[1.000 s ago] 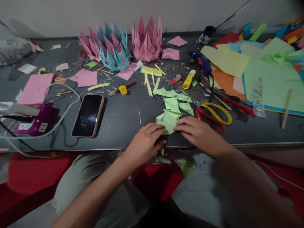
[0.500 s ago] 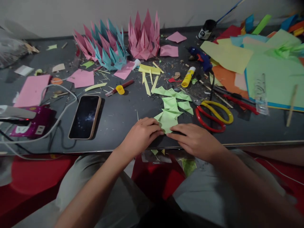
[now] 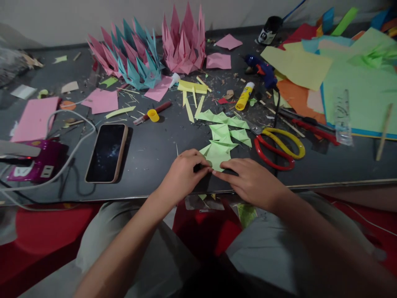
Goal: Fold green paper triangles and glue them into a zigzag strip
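A folded light green paper piece lies on the dark table near its front edge. My left hand pinches its near left corner with curled fingers. My right hand presses its near right edge, fingers together and flat on the paper. More folded green pieces lie just behind it.
Red and yellow scissors lie right of my hands, a phone to the left. Pink and teal paper crowns, a glue stick, a blue glue gun, coloured sheets, cables and a purple box crowd the table.
Both hands slid slightly toward me along the green piece, and their fingertips came closer together at its near corner. The view tilted a little.
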Motion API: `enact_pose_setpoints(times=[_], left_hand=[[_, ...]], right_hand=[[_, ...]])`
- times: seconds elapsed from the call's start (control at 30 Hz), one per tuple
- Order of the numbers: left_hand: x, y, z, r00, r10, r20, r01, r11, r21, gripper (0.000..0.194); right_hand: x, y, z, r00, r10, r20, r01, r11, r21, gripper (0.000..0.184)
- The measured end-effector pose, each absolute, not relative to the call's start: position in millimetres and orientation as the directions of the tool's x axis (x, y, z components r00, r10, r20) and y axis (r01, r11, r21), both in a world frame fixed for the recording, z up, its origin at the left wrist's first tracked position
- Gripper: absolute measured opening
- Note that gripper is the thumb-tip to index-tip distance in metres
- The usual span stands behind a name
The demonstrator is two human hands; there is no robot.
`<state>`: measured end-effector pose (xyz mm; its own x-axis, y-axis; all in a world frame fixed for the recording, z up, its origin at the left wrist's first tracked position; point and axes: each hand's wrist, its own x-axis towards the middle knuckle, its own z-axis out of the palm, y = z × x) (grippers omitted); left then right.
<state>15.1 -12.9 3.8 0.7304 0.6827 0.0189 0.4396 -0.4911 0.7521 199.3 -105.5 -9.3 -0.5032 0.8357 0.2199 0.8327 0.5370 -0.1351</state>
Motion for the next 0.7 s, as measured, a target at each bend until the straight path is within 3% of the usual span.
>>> enact_pose_setpoints(times=[0.33,0.57,0.7], left_hand=[[19,-15,4,0.653,0.757,-0.029,0.537,-0.435,0.723,0.009],[11,-6,2,0.723,0.69,-0.023,0.446,-0.441,0.779,0.014],[4,-2,4,0.814,0.581,0.011,0.373,-0.536,0.757,0.017]], right_hand=[[194,-108,-9,-0.448,0.867,0.219,0.863,0.483,-0.148,0.037],[197,-109,-5,-0.443,0.87,0.218,0.845,0.486,-0.221,0.035],[201,-109,-6,-0.421,0.882,0.211,0.827,0.468,-0.311,0.033]])
